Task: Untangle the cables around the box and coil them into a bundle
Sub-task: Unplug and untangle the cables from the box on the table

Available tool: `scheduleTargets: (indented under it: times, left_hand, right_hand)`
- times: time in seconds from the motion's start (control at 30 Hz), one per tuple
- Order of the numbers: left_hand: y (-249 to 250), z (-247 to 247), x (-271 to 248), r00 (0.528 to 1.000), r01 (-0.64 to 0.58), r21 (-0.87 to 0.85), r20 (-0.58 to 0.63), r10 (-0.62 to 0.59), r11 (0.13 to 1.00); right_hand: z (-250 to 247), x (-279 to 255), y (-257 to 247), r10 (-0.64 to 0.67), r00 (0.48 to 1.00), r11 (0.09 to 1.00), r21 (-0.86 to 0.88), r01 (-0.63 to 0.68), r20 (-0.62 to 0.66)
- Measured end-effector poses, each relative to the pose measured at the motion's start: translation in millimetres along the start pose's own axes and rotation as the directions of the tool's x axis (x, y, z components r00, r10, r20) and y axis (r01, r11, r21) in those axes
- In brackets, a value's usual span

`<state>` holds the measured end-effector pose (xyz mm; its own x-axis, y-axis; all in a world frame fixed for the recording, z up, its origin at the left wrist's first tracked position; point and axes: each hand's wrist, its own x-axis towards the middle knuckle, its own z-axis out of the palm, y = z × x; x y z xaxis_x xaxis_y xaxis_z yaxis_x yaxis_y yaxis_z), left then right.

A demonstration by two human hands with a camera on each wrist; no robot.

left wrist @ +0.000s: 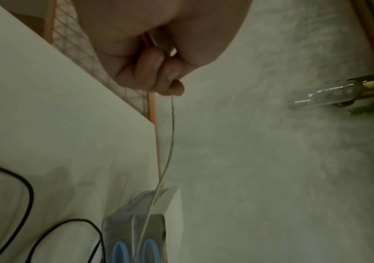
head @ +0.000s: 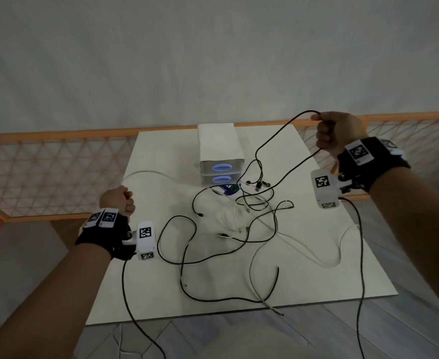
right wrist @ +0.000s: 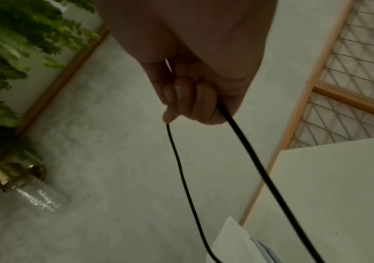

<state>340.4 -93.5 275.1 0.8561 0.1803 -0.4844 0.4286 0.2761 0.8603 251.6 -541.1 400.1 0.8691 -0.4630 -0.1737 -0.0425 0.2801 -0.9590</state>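
**Over the white table: 2 cables lifted**

On the white table [head: 316, 268], lying tangled in loose loops in front of the white box [head: 219, 146]: black and white cables [head: 239, 229]. Behind, running along a grey wall: an orange lattice fence [head: 44, 161]. Showing in the wrist views: a glass jar [right wrist: 35, 194] and green foliage [right wrist: 12, 44].

Clenching around a thin white cable [left wrist: 170, 151], left hand [head: 117, 200], raised beside the table's left edge. Gripping a black cable [head: 278, 136] in a fist, right hand [head: 338, 133], raised above the far right corner, with 2 strands hanging toward the tangle.
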Motion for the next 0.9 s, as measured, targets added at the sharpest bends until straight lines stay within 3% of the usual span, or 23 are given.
scheduleTargets:
  times: [0.13,0.27,0.37,0.47,0.53,0.63,0.7,0.77,0.8,0.83,0.9]
  left_hand:
    - [-4,16,-13,0.982,0.011,-0.090,0.190,0.006,0.996]
    - [-14,57,-45,0.941,0.051,-0.150,0.338,0.003,0.987]
    - [-29,95,-68,0.858,-0.171,0.006,0.493,0.145,0.985]
    - [-48,124,-88,0.706,-0.486,0.197,0.663,0.250,0.852]
    - [-56,134,-93,0.692,-0.570,0.265,0.665,0.280,0.777]
    - [-51,131,-84,0.738,-0.520,0.149,0.574,0.354,0.841]
    - [-37,121,-75,0.790,-0.476,0.185,0.520,0.325,0.860]
    - [-26,111,-73,0.802,-0.452,0.245,0.533,0.270,0.857]
    - [-23,109,-73,0.799,-0.438,0.269,0.554,0.234,0.858]
    - [-21,108,-74,0.789,-0.425,0.283,0.581,0.199,0.860]
    - [-20,111,-81,0.778,-0.346,0.276,0.619,0.109,0.897]
  right_hand:
    - [2,-12,3,0.059,0.982,0.983,-0.180,-0.026,0.182]
    - [24,-30,16,0.122,0.939,0.970,-0.237,-0.045,0.321]
    - [51,-49,15,0.141,0.882,0.962,-0.272,-0.015,0.449]
    - [73,-63,9,0.157,0.802,0.954,-0.297,0.027,0.576]
    - [79,-67,4,0.113,0.788,0.963,-0.263,0.064,0.606]
    - [68,-59,-3,-0.097,0.885,0.977,-0.125,0.171,0.456]
    - [46,-46,0,-0.216,0.959,0.969,-0.084,0.234,0.181]
    - [23,-29,12,-0.273,0.960,0.942,-0.222,0.252,-0.067]
    - [14,-21,19,-0.291,0.949,0.889,-0.401,0.222,-0.121]
    - [8,-17,29,-0.295,0.946,0.768,-0.622,0.151,-0.136]
    - [6,-16,50,-0.323,0.945,0.400,-0.911,0.098,-0.041]
